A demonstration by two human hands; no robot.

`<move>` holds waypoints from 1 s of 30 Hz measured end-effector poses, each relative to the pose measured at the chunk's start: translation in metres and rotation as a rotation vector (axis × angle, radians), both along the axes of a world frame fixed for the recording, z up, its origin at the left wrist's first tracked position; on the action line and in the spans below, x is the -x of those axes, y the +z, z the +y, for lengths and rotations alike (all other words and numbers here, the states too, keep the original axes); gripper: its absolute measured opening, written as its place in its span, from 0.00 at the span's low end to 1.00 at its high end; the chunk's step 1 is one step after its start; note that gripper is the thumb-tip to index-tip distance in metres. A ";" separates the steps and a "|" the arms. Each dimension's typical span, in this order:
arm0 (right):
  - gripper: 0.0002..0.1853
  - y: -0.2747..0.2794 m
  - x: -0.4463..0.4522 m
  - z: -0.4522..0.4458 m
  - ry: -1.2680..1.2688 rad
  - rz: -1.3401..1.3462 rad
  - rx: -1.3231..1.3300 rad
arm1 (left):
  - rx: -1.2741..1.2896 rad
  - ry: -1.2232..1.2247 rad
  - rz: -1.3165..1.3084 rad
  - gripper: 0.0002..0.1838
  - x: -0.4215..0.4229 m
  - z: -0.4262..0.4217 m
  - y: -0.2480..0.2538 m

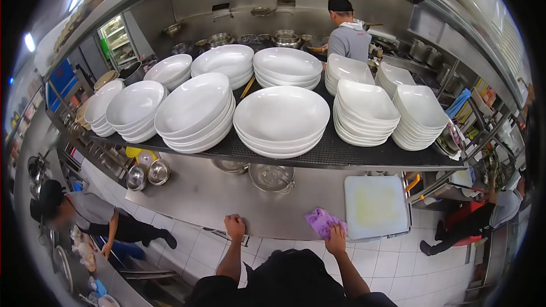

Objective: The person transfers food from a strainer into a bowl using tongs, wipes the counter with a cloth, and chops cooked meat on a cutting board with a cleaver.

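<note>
The right hand [336, 240] grips a crumpled purple cloth [325, 223] at the near edge of the counter [296, 204]; the cloth lies ahead and slightly left of that hand. Just right of it is the board [376, 207], its near side close to the same edge. The left hand [234, 227] looks loosely closed, at the near edge, well apart from the cloth. Flat counter surface spans the room between the hands and runs forward to the glassy bowl [272, 178]. Above and ahead of both hands, the shelf [341, 156] carries stacked white dishes [281, 115].
</note>
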State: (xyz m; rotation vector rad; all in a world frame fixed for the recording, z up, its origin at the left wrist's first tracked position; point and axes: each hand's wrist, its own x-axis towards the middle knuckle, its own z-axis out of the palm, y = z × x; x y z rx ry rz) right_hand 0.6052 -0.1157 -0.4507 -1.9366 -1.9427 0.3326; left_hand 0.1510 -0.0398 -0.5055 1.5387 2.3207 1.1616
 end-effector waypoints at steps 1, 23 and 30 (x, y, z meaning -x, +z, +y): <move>0.23 0.001 0.000 0.000 -0.028 0.007 0.027 | -0.005 0.029 0.035 0.05 -0.005 0.001 0.003; 0.10 0.001 -0.022 0.085 0.029 0.047 -0.007 | 0.205 0.292 0.186 0.11 -0.034 0.027 0.012; 0.09 -0.008 -0.026 0.084 0.002 0.153 -0.017 | 0.206 0.246 0.220 0.10 -0.030 0.018 0.013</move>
